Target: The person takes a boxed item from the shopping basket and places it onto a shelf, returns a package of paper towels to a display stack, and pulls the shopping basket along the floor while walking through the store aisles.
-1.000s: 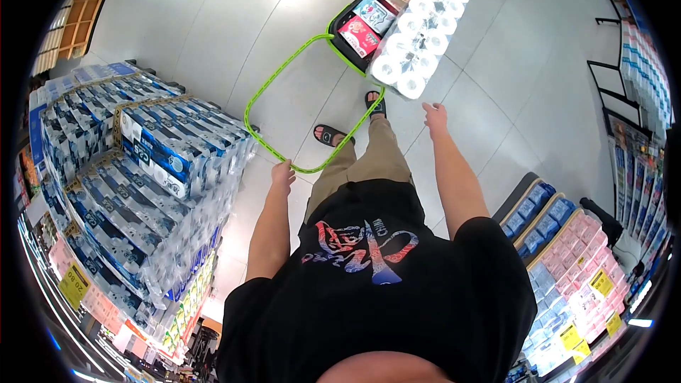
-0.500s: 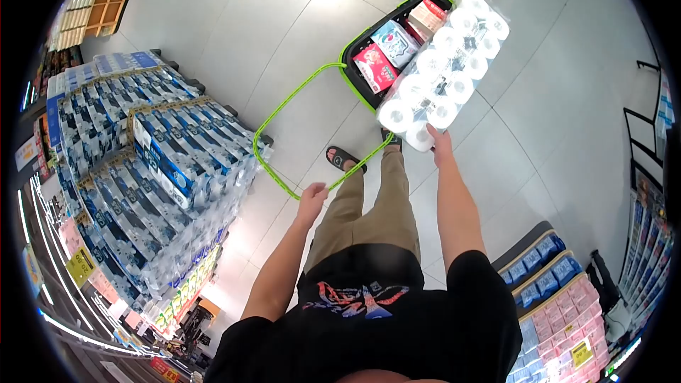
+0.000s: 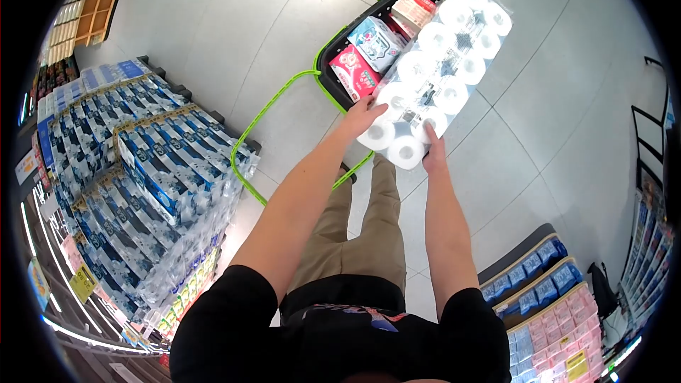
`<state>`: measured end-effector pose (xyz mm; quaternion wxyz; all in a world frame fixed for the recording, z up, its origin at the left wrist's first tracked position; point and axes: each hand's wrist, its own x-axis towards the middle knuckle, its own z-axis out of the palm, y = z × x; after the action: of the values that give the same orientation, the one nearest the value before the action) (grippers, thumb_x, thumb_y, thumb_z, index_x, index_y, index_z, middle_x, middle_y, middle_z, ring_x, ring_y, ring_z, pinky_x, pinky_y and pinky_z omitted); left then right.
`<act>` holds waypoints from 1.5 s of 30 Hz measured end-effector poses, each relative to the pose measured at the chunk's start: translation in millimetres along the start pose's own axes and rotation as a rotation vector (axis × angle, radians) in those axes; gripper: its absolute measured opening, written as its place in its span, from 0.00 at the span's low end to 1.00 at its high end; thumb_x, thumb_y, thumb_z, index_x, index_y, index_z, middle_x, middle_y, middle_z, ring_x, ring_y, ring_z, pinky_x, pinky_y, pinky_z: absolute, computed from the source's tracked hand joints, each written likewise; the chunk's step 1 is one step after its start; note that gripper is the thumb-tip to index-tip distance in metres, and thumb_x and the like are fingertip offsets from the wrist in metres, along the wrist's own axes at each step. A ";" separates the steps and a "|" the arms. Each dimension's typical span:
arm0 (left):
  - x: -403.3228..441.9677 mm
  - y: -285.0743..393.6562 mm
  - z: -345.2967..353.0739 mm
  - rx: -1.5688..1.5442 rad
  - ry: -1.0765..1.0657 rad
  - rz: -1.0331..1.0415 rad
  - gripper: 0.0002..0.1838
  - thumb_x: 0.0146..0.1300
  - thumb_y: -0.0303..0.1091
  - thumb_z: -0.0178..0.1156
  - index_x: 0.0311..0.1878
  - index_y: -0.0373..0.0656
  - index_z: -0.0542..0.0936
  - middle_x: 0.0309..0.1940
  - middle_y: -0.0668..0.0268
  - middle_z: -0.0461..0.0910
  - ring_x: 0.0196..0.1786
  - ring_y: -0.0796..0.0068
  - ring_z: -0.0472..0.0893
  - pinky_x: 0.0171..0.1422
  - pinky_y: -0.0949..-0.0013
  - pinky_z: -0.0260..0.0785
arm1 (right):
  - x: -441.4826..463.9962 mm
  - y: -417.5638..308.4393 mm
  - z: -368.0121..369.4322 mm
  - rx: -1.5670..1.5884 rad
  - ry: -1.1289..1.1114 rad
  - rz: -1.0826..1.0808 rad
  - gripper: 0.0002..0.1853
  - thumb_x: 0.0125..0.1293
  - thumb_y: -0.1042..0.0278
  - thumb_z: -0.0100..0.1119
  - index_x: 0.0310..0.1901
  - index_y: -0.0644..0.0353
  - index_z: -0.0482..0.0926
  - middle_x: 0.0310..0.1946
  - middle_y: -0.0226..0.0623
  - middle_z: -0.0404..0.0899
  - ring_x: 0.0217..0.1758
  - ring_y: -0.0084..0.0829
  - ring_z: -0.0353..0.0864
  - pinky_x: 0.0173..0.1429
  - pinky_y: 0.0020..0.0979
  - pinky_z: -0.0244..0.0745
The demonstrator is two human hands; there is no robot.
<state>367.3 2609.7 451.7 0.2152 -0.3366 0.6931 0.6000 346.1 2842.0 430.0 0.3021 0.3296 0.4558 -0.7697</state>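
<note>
A long clear pack of white paper rolls (image 3: pixel 448 64) lies slanted along the right side of a black basket with a green rim (image 3: pixel 328 79). My left hand (image 3: pixel 362 115) grips the near left edge of the pack, and my right hand (image 3: pixel 433 150) has its thumb on the near right edge, fingers hidden underneath. Inside the basket are a pink box (image 3: pixel 353 72), a light blue and white box (image 3: pixel 376 42) and a red and white box (image 3: pixel 413 7). The green basket handle (image 3: pixel 245 128) loops out toward me, below my left forearm.
Stacked blue and white packs (image 3: pixel 156 163) stand on the left. At the lower right is a display of blue packs (image 3: pixel 532 269) and pink packs (image 3: pixel 557 323). A black metal rack (image 3: pixel 647 143) is at the far right, and a wooden rack (image 3: pixel 99 10) at the upper left.
My left hand has left the green handle and moved up and right onto the pack. My right hand has come up from beside the pack and taken hold of its near right edge.
</note>
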 end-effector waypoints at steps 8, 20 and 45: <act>-18.5 37.4 -29.2 -0.022 -0.180 -0.099 0.31 0.52 0.48 0.64 0.53 0.34 0.72 0.47 0.57 0.76 0.50 0.69 0.75 0.54 0.70 0.65 | -15.2 -14.8 -8.7 0.028 -0.078 0.027 0.30 0.60 0.58 0.58 0.60 0.64 0.64 0.52 0.41 0.73 0.54 0.36 0.74 0.57 0.36 0.71; -58.3 103.1 -36.6 -0.335 -0.272 -0.054 0.45 0.45 0.38 0.68 0.65 0.34 0.59 0.59 0.53 0.67 0.58 0.64 0.70 0.62 0.68 0.60 | -66.1 -66.3 37.4 0.129 -0.071 -0.035 0.29 0.62 0.58 0.54 0.61 0.65 0.62 0.53 0.43 0.72 0.52 0.37 0.76 0.53 0.36 0.73; -562.2 42.9 -197.2 0.513 0.611 0.586 0.40 0.41 0.46 0.66 0.61 0.46 0.67 0.57 0.49 0.63 0.59 0.48 0.64 0.64 0.56 0.56 | -288.2 100.4 225.5 0.104 -0.840 0.272 0.36 0.63 0.38 0.45 0.65 0.56 0.59 0.62 0.40 0.64 0.62 0.44 0.65 0.64 0.46 0.63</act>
<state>739.8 2536.6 913.0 -0.0999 -0.2243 0.9153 0.3192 543.6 2645.9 688.0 0.5428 0.0602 0.2069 -0.8118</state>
